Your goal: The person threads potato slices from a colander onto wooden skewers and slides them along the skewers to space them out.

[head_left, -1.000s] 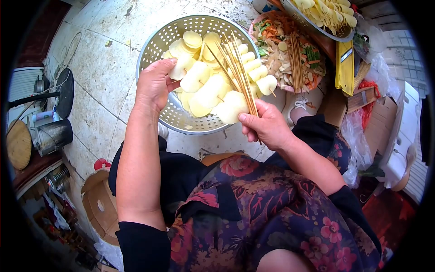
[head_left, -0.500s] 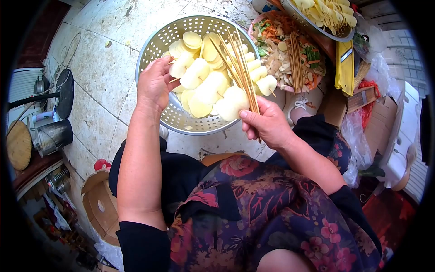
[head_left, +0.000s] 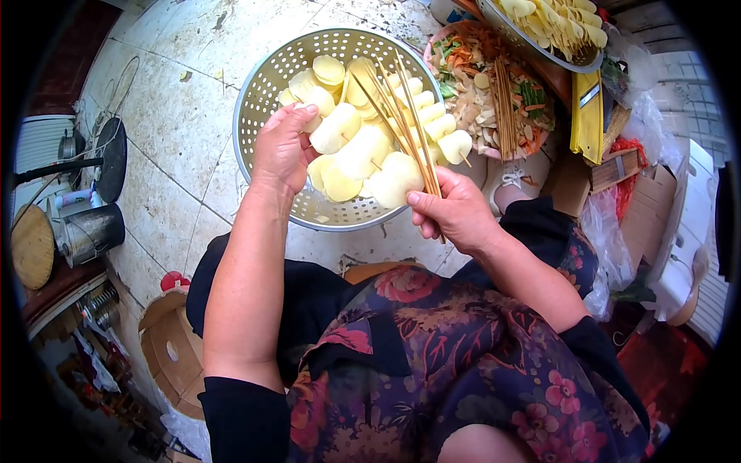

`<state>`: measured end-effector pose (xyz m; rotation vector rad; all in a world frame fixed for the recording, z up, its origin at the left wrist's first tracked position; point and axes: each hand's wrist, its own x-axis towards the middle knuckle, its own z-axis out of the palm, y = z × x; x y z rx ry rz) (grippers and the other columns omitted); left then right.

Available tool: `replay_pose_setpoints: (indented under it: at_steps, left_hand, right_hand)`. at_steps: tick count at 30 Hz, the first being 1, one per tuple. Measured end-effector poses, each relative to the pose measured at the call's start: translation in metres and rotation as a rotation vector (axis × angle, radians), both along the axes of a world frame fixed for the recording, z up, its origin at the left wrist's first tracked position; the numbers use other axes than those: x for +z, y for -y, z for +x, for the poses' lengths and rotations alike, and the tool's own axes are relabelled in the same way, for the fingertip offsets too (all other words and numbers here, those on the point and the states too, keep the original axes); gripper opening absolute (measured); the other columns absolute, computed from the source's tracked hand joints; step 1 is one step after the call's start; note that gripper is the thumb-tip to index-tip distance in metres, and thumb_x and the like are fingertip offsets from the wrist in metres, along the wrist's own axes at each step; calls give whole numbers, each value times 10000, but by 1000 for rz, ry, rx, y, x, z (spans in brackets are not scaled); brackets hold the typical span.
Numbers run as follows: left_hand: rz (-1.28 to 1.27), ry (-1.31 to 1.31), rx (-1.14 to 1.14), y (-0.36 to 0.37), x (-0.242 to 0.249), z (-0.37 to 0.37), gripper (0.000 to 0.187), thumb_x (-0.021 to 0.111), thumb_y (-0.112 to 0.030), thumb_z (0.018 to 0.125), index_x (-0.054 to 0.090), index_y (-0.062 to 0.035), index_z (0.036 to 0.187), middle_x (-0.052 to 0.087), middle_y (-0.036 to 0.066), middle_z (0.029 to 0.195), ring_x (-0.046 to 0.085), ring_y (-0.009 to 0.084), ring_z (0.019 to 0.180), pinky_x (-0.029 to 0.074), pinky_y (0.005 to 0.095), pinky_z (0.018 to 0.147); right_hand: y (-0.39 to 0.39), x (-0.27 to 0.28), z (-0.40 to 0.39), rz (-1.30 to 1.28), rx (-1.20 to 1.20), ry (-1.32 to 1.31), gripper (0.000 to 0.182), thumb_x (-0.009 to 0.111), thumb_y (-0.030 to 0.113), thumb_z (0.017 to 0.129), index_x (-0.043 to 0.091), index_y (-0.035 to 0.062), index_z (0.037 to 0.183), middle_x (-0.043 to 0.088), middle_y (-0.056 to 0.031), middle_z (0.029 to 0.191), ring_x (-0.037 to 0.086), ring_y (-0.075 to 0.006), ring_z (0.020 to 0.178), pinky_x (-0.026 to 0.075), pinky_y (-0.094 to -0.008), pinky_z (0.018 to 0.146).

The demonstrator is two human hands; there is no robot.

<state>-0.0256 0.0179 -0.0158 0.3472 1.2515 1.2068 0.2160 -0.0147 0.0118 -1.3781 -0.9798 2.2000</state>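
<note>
A metal colander (head_left: 261,81) on the floor holds pale yellow round slices (head_left: 329,69). Over it, my left hand (head_left: 284,147) is closed on the left end of a skewer of slices (head_left: 360,150), with fingers around the end slices. My right hand (head_left: 455,208) grips a bundle of thin wooden sticks (head_left: 409,131) that fans out over the colander. The right end of the skewered slices touches the fingers of my right hand. More skewered slices (head_left: 454,144) lie at the colander's right side.
A pink basin (head_left: 463,77) of mixed vegetable scraps, with more sticks (head_left: 504,108) on it, stands right of the colander. Another colander (head_left: 532,46) of skewered slices is at the upper right. A cardboard box (head_left: 166,347) sits at the lower left.
My left hand has moved right along the skewer, and its fingers have closed around the leftmost slices. My right hand has barely moved; the stick tips have shifted slightly.
</note>
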Motion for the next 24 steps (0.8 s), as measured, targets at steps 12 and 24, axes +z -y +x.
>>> replay_pose_setpoints:
  at_steps: [12,24]
  left_hand:
    - [-5,76,-46,5,3,19,377,597,-135,861,476,-24,1200,599,119,1106,636,218,947,569,352,767]
    - [-31,98,-61,6,-5,24,411,595,-133,865,455,-51,1244,586,113,1142,603,229,1018,541,387,804]
  right_hand:
    - [-1,0,-1,-9,-57,-24,146,574,123,897,546,44,1015,556,-5,672,504,-64,485,398,-185,427]
    - [-2,0,3,-17,-60,3,138,571,134,902,546,39,999,558,-8,668,504,-63,479,396,-182,423]
